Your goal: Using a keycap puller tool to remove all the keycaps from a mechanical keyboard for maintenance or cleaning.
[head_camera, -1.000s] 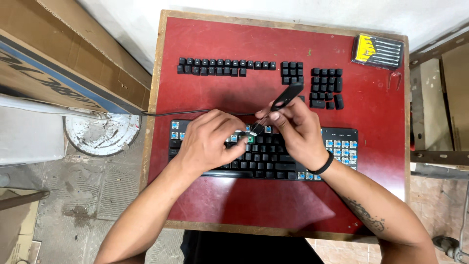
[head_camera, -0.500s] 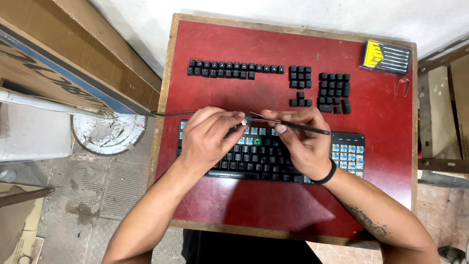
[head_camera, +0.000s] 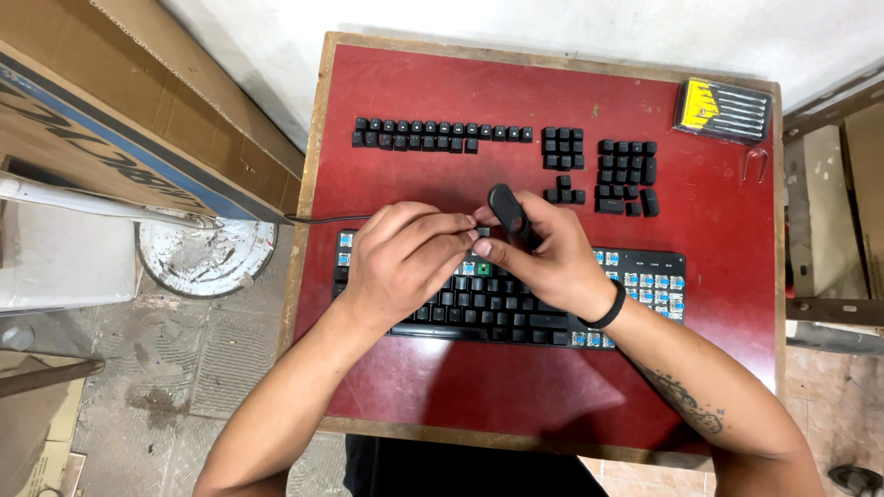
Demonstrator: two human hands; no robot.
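Both my hands hover over a black keyboard (head_camera: 497,313) lying on the red table top (head_camera: 460,387). My right hand (head_camera: 552,262) grips a black keycap-puller tool (head_camera: 506,212) whose handle points away from me. My left hand (head_camera: 401,262) pinches its fingertips at the tool's lower end, where a small black keycap (head_camera: 482,231) shows. The tool's tip is hidden by my fingers. Blue switches (head_camera: 649,281) are bare at the keyboard's right end and left edge, along with one green switch (head_camera: 482,268).
Removed black keycaps lie in a row (head_camera: 442,134) and in blocks (head_camera: 626,170) at the back of the table. A yellow and black screwdriver case (head_camera: 723,109) and a wire puller (head_camera: 755,164) sit at the back right. A white bucket (head_camera: 207,258) and a cardboard box (head_camera: 110,120) stand at the left.
The tool has swung from lying across the keyboard to pointing its handle away from me. My left fingertips have closed in at its lower end. Both hands remain over the keyboard's upper rows.
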